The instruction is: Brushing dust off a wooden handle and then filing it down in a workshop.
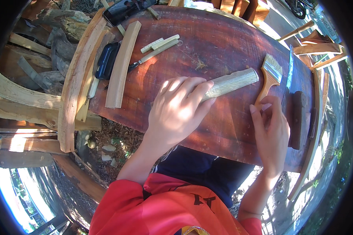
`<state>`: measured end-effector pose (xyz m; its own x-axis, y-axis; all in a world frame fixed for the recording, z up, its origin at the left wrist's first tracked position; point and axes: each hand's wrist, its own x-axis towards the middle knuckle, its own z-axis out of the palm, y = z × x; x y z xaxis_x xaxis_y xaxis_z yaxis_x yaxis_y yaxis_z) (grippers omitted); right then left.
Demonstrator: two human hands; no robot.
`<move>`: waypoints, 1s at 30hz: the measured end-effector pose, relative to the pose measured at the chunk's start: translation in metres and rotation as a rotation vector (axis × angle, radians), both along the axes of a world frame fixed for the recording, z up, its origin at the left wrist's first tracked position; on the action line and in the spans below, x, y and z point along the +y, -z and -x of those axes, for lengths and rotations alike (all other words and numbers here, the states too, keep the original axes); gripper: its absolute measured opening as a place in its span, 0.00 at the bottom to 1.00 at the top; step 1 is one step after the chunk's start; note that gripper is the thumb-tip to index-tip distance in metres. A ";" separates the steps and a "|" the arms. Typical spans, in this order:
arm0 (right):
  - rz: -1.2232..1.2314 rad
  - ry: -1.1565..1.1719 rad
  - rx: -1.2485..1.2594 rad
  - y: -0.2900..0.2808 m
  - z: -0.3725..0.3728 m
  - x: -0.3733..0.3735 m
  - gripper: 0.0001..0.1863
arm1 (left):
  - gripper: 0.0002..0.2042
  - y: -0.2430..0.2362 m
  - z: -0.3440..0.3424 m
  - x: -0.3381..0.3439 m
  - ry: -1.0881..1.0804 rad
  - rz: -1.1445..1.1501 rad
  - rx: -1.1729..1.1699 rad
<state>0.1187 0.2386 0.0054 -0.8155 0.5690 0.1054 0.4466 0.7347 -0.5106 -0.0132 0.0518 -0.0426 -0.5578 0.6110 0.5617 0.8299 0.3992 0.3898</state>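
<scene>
The left hand (pixel 179 106) grips the wood (pixel 232 83) while the right hand (pixel 271 131), curled but maybe not pinching, I can't tell, seems set to get the brush (pixel 269 80), which likely needs lifting.

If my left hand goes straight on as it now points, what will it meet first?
The wooden piece in your left hand would likely meet the brush first; depth is unclear.

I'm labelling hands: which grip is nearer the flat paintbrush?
Right. The right grip is at the handle end of the flat paintbrush; the left grip, holding a pale stick, is farther left.
</scene>
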 end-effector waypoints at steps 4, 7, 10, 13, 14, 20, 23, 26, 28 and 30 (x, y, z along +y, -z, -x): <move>-0.065 0.028 0.009 0.008 0.002 0.000 0.14 | 0.16 0.000 0.001 0.001 -0.002 0.004 -0.014; -0.051 0.029 0.057 0.010 0.004 0.002 0.14 | 0.15 0.000 0.001 0.001 0.002 0.003 -0.025; -0.065 0.035 0.056 0.010 0.006 0.004 0.13 | 0.15 -0.001 0.000 0.001 0.002 0.005 -0.033; -0.085 0.047 0.102 0.010 0.005 0.007 0.13 | 0.15 0.000 0.001 0.001 0.003 0.002 -0.031; -0.058 0.061 0.096 0.009 0.004 0.007 0.14 | 0.15 0.000 0.001 0.001 -0.012 -0.014 -0.019; 0.048 0.117 0.126 0.005 -0.003 0.009 0.19 | 0.16 0.000 0.000 0.001 -0.017 -0.015 -0.005; 0.062 0.138 0.146 0.000 -0.008 0.013 0.23 | 0.16 0.000 0.000 0.001 -0.016 -0.019 -0.009; 0.016 0.128 0.145 -0.004 -0.012 0.021 0.25 | 0.16 -0.001 0.000 0.000 -0.021 -0.010 -0.013; -0.027 0.122 0.136 -0.005 -0.013 0.027 0.26 | 0.16 -0.002 0.000 0.000 -0.007 0.010 -0.022; -0.123 0.147 0.226 -0.004 -0.014 0.030 0.21 | 0.16 -0.002 0.000 0.000 -0.008 0.015 -0.023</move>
